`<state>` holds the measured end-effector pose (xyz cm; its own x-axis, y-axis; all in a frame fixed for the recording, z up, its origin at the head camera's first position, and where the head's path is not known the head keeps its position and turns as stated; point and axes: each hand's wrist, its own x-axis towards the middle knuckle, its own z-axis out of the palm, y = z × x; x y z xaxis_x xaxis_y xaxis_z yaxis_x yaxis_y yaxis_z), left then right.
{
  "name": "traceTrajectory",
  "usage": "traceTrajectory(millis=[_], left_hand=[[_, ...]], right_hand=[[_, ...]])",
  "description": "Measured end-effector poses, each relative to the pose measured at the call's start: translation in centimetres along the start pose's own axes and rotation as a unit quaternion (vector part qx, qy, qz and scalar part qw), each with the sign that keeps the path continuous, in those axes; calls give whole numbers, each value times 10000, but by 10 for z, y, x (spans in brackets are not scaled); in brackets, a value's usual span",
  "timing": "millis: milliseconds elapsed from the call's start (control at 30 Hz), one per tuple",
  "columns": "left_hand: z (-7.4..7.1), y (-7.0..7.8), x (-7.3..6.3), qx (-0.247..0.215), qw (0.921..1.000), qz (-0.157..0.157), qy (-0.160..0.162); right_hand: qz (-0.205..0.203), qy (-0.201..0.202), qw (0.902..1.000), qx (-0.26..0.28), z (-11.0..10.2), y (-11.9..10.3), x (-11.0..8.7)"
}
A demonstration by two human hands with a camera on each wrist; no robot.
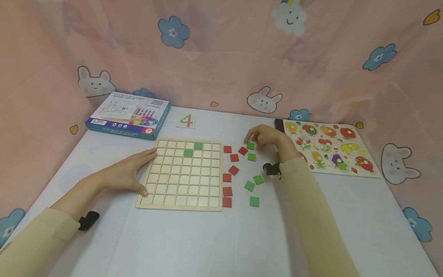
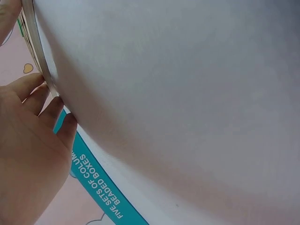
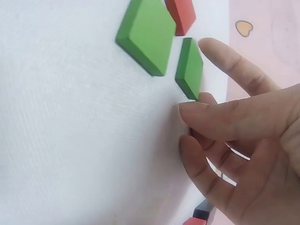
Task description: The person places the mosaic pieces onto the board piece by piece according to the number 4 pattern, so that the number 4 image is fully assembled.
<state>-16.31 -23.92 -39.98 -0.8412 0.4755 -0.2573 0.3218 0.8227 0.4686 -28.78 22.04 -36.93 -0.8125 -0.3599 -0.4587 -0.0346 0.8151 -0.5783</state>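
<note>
My left hand [image 1: 126, 171] rests along the left edge of a wooden grid board [image 1: 180, 207], thumb and fingers spread and touching its rim. In the left wrist view the fingertips [image 2: 69, 123] meet the board's edge. Two green tiles sit in the board's upper squares, one of them a green tile [image 1: 188, 152]. My right hand [image 1: 266, 136] hovers just beside a loose green tile [image 3: 190, 69], its index finger extended past the tile and the thumb close by. No tile shows between its fingers. Several red tiles [image 1: 234, 157] and other green tiles [image 1: 254, 201] lie right of the board.
A boxed bead set [image 1: 135, 115] lies behind the board at the left. Near it is a small pattern card [image 1: 186, 120] with green and red squares. A fruit puzzle board [image 1: 332, 144] lies at the right, behind the right forearm. A patterned pink curtain [image 1: 214, 57] hangs behind the table.
</note>
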Motion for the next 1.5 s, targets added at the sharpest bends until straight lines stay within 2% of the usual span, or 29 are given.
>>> traceTrajectory(millis=[367, 600, 800, 1000, 1133, 1333, 1500], left_hand=[[0, 1, 0, 4, 10000, -6, -10], [2, -1, 2, 32, 10000, -63, -17], [2, -2, 2, 26, 10000, -58, -19], [1, -2, 1, -17, 10000, -54, -38], [1, -3, 1, -31, 10000, -71, -52], [2, -4, 2, -56, 10000, -34, -43], [0, -4, 2, -53, 10000, -55, -56]], right_hand=[[126, 142, 9989, -419, 3, 1, 2], [280, 539, 9946, -841, 4, -3, 0], [142, 946, 9927, -738, 3, -11, -2], [-270, 1673, 9855, -93, 18, -35, 4], [-693, 1867, 9793, 355, 41, -63, 9], [-1299, 1666, 9769, 322, 79, -106, 17], [-1572, 1296, 9787, 244, 105, -135, 22]])
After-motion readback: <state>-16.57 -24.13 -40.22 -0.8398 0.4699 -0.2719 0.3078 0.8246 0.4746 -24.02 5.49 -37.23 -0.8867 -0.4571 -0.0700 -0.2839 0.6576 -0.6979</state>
